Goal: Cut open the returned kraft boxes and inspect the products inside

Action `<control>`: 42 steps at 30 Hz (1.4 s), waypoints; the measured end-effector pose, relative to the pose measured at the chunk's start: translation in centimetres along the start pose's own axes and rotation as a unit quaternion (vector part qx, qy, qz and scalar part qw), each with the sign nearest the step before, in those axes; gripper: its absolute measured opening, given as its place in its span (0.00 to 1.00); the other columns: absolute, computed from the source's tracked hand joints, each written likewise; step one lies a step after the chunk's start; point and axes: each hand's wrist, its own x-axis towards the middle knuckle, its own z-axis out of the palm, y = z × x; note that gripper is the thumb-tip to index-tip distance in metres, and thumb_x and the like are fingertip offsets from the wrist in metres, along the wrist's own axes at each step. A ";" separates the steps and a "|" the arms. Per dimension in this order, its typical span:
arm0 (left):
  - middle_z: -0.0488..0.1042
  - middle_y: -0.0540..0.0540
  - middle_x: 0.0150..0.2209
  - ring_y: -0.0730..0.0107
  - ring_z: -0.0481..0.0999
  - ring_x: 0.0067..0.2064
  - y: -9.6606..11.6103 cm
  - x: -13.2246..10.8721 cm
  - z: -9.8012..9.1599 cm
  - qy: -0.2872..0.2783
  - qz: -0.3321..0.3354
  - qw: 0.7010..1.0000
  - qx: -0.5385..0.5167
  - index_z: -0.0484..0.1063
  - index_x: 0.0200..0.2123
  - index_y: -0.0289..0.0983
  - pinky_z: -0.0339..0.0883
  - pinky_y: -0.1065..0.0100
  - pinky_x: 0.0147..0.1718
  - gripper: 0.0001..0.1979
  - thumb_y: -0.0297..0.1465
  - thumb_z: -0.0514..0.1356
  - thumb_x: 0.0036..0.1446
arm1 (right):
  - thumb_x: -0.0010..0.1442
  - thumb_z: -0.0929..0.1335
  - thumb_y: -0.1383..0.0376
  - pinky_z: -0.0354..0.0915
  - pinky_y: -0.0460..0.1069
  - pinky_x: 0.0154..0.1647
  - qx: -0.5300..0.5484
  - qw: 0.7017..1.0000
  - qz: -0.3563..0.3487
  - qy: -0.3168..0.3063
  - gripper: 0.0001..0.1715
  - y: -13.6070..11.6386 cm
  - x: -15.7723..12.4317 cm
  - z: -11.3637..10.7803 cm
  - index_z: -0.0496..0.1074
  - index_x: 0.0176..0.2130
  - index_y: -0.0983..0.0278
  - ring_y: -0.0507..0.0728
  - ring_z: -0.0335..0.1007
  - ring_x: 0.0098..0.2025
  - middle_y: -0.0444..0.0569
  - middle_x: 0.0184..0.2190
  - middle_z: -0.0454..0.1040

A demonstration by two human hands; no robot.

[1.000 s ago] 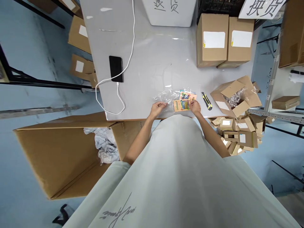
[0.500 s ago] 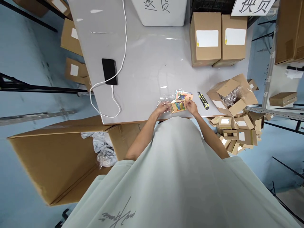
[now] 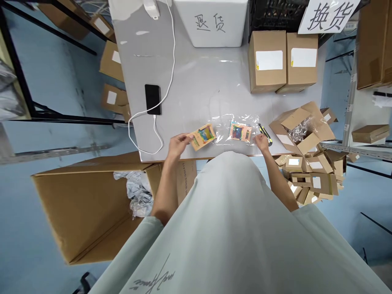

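My left hand (image 3: 180,143) is closed on one end of an orange printed card packet (image 3: 203,136) with a colourful picture, held tilted over the table's front edge. To its right, a clear plastic bag (image 3: 223,122) lies spread on the table. Within or under that film is a second orange card packet (image 3: 240,132) with a dark blue picture. My right hand (image 3: 261,141) is closed at the bag's right edge and seems to pinch the film. Just beyond that hand lies a black and yellow utility knife (image 3: 265,134), partly hidden by it.
An open carton (image 3: 301,124) with crumpled plastic stands right, above a heap of flattened boxes (image 3: 317,181). Two closed cartons (image 3: 269,81), a white bin (image 3: 219,38) and a black crate (image 3: 275,18) are at the back. A phone (image 3: 152,99) with a white cable lies left; below is a large box (image 3: 82,212).
My left hand has moved left with one card packet, parting it from the other. My right hand has shifted right, near the utility knife. The camera view has shifted slightly.
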 end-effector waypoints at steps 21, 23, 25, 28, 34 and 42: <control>0.90 0.35 0.45 0.50 0.90 0.53 1.9 0.6 16.2 -0.168 -0.096 0.979 -0.064 0.82 0.39 0.36 0.84 0.53 0.57 0.20 0.47 0.77 0.61 | 0.65 0.71 0.64 0.82 0.56 0.51 0.158 0.938 -0.190 0.242 0.03 -3.2 -9.6 -18.3 0.72 0.39 0.55 0.59 0.87 0.44 0.46 0.42 0.86; 0.89 0.35 0.46 0.49 0.90 0.53 2.2 1.0 18.6 -0.165 -0.103 0.981 0.001 0.82 0.41 0.35 0.84 0.52 0.57 0.14 0.41 0.74 0.64 | 0.68 0.71 0.64 0.82 0.56 0.49 0.174 0.930 -0.169 0.276 0.03 -2.5 -10.3 -19.1 0.72 0.40 0.56 0.59 0.86 0.42 0.47 0.43 0.86; 0.88 0.33 0.50 0.45 0.88 0.57 2.5 1.5 20.1 -0.143 -0.099 0.983 0.053 0.83 0.48 0.33 0.83 0.48 0.61 0.13 0.36 0.71 0.65 | 0.70 0.70 0.62 0.82 0.57 0.49 0.199 0.923 -0.145 0.296 0.03 -1.4 -11.0 -19.4 0.72 0.40 0.56 0.59 0.86 0.40 0.48 0.43 0.86; 0.79 0.27 0.67 0.40 0.78 0.72 3.3 1.3 21.6 -0.102 -0.047 0.988 0.109 0.78 0.67 0.32 0.72 0.46 0.73 0.31 0.33 0.72 0.62 | 0.70 0.71 0.61 0.83 0.56 0.45 0.224 0.917 -0.119 0.307 0.05 0.4 -12.2 -19.2 0.72 0.40 0.56 0.59 0.86 0.39 0.49 0.45 0.86; 0.47 0.34 0.88 0.31 0.42 0.89 8.2 -4.7 28.2 -0.260 0.387 0.862 0.199 0.63 0.82 0.48 0.51 0.35 0.83 0.59 0.47 0.84 0.53 | 0.72 0.73 0.55 0.84 0.55 0.41 0.264 0.912 -0.138 0.282 0.12 2.6 -13.8 -19.4 0.74 0.38 0.57 0.59 0.88 0.44 0.53 0.59 0.84; 0.79 0.41 0.71 0.40 0.71 0.79 15.9 -11.3 37.4 -0.385 0.452 0.789 0.158 0.85 0.50 0.44 0.63 0.38 0.80 0.16 0.48 0.64 0.78 | 0.76 0.71 0.50 0.85 0.68 0.56 0.269 0.894 -0.144 0.329 0.16 4.4 -15.3 -23.4 0.75 0.40 0.56 0.69 0.87 0.61 0.55 0.69 0.78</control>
